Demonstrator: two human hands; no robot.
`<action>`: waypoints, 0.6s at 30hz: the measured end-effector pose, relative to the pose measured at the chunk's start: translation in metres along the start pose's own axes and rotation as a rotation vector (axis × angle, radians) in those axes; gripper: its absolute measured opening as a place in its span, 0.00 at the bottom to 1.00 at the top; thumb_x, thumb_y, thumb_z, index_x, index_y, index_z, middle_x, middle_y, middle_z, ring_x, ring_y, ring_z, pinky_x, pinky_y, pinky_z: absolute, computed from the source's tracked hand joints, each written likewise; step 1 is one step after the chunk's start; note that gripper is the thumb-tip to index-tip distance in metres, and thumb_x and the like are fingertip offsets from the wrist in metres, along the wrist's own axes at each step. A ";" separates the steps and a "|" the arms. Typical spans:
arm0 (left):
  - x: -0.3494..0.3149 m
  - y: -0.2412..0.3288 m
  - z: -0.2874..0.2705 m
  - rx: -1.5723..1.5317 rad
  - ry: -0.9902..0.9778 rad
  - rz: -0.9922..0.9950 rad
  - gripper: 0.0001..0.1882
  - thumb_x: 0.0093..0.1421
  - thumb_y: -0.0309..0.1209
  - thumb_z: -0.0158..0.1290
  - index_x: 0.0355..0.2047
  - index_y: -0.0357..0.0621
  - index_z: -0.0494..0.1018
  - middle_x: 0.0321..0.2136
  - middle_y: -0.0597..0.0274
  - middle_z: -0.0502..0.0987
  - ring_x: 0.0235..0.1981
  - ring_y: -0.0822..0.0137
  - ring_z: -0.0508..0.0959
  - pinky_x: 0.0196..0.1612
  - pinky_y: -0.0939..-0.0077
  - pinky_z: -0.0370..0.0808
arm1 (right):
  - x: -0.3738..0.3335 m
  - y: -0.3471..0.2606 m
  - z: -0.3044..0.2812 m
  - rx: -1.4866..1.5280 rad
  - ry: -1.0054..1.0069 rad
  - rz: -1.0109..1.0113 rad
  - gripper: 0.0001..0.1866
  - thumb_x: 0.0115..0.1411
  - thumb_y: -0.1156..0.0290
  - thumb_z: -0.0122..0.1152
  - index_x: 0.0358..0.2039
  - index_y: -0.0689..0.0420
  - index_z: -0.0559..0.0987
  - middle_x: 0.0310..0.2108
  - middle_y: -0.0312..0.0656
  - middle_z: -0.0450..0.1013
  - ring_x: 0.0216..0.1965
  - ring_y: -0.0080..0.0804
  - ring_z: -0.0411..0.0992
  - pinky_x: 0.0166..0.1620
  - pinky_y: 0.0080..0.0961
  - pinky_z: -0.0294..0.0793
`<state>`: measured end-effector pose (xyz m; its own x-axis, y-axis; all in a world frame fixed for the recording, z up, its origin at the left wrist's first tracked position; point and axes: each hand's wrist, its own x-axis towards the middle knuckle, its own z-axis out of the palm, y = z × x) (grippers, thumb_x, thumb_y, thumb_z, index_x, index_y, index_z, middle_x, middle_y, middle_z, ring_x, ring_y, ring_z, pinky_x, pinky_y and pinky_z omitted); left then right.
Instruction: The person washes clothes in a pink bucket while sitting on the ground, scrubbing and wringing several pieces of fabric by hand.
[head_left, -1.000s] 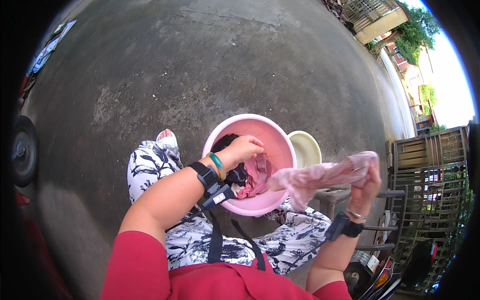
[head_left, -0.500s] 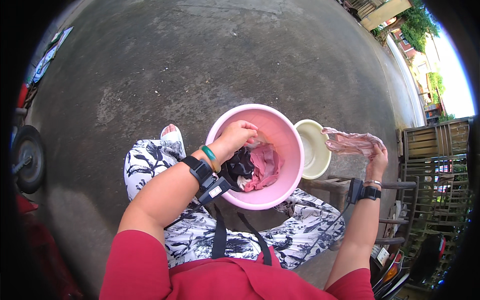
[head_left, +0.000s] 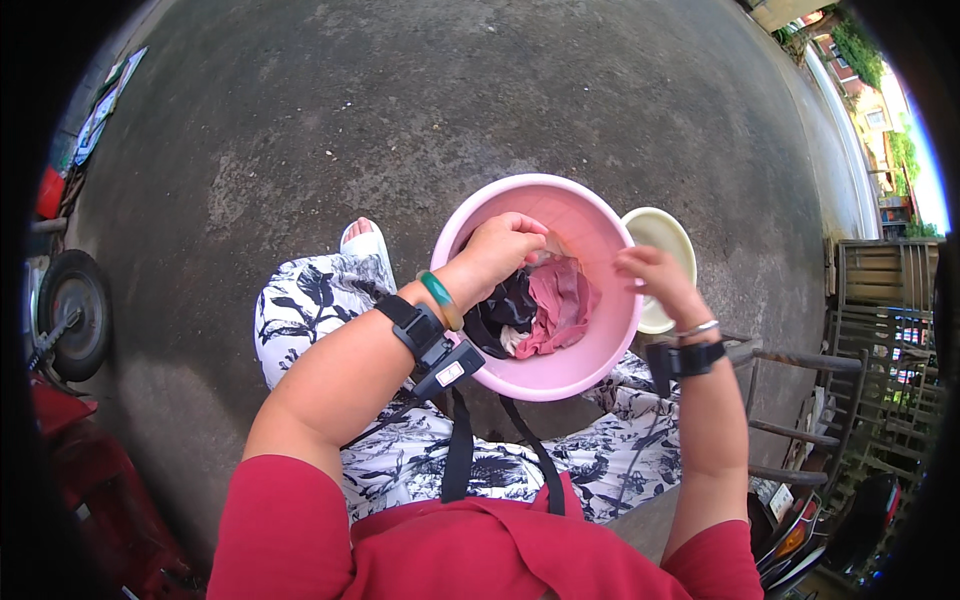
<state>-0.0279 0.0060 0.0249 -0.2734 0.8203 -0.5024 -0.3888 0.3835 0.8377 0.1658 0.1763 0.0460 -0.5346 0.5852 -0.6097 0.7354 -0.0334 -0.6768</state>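
A pink basin (head_left: 537, 387) stands between my knees with wet-looking clothes inside: a black garment (head_left: 508, 308) and a pink garment (head_left: 560, 305), with a bit of white cloth beside them. Over the left part of the basin is my left hand (head_left: 500, 250), its fingers bent and pressed together above the clothes; whatever lies between the fingertips is hidden. At the basin's right rim, my right hand (head_left: 662, 282) has its fingers slightly apart and no cloth shows in it. It partly covers a smaller pale yellow-green basin (head_left: 683, 240) standing close behind.
A brown slatted chair or rack (head_left: 810, 400) stands at my right, near a fence (head_left: 880, 330). A wheel (head_left: 75, 315) and red vehicle parts (head_left: 110, 500) are at the left. Concrete ground (head_left: 400, 110) stretches ahead. My foot in a white slipper (head_left: 366, 243) is left of the pink basin.
My right hand has come left to the pink basin's rim; the light pink cloth it held is out of sight. My left hand stays over the clothes in much the same pose.
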 end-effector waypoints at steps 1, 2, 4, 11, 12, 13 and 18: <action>0.001 0.004 0.005 0.002 -0.013 0.009 0.11 0.55 0.32 0.50 0.37 0.43 0.70 0.31 0.67 0.74 0.30 0.77 0.72 0.33 0.84 0.68 | 0.018 0.012 0.019 -0.356 -0.005 0.001 0.19 0.52 0.62 0.57 0.42 0.60 0.75 0.39 0.47 0.73 0.40 0.36 0.73 0.42 0.29 0.73; 0.001 0.006 0.005 0.001 -0.018 0.012 0.11 0.55 0.32 0.50 0.37 0.43 0.70 0.31 0.67 0.74 0.29 0.77 0.73 0.33 0.84 0.68 | 0.034 0.023 0.042 -0.713 -0.018 0.002 0.21 0.50 0.61 0.59 0.41 0.61 0.76 0.40 0.50 0.73 0.41 0.41 0.73 0.43 0.30 0.72; 0.003 0.001 -0.002 0.005 -0.005 0.020 0.10 0.55 0.33 0.51 0.37 0.43 0.71 0.30 0.67 0.74 0.29 0.77 0.73 0.33 0.84 0.68 | 0.046 0.025 0.070 -0.786 -0.031 0.141 0.25 0.47 0.60 0.61 0.44 0.61 0.73 0.42 0.55 0.71 0.43 0.47 0.70 0.46 0.33 0.70; -0.003 0.004 0.006 0.009 -0.059 0.019 0.11 0.54 0.32 0.50 0.37 0.43 0.71 0.31 0.66 0.74 0.29 0.77 0.73 0.33 0.83 0.68 | 0.064 0.089 0.109 -0.775 0.195 0.217 0.32 0.46 0.65 0.58 0.53 0.57 0.64 0.35 0.55 0.73 0.42 0.47 0.72 0.44 0.35 0.71; -0.003 0.003 0.005 0.008 -0.060 0.008 0.11 0.54 0.32 0.50 0.37 0.43 0.71 0.30 0.66 0.74 0.28 0.77 0.73 0.33 0.83 0.68 | 0.058 0.082 0.108 -0.747 0.180 0.184 0.29 0.46 0.67 0.56 0.51 0.56 0.66 0.34 0.54 0.74 0.40 0.46 0.73 0.42 0.34 0.71; -0.003 0.002 0.004 0.006 -0.061 0.001 0.11 0.54 0.32 0.50 0.37 0.42 0.71 0.30 0.65 0.75 0.28 0.77 0.73 0.33 0.83 0.68 | 0.053 0.075 0.104 -0.721 0.168 0.150 0.26 0.46 0.69 0.54 0.49 0.55 0.69 0.33 0.53 0.74 0.38 0.45 0.73 0.41 0.33 0.72; 0.007 -0.013 0.005 0.079 -0.080 -0.024 0.11 0.53 0.30 0.53 0.36 0.41 0.70 0.30 0.64 0.74 0.29 0.75 0.73 0.33 0.83 0.69 | 0.014 0.037 0.070 -0.516 0.159 -0.013 0.20 0.44 0.71 0.52 0.41 0.58 0.74 0.30 0.51 0.74 0.34 0.41 0.74 0.38 0.29 0.72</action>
<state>-0.0203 0.0088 0.0117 -0.1929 0.8405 -0.5063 -0.3233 0.4327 0.8416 0.1564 0.1267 -0.0160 -0.5051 0.6995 -0.5055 0.8594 0.3540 -0.3689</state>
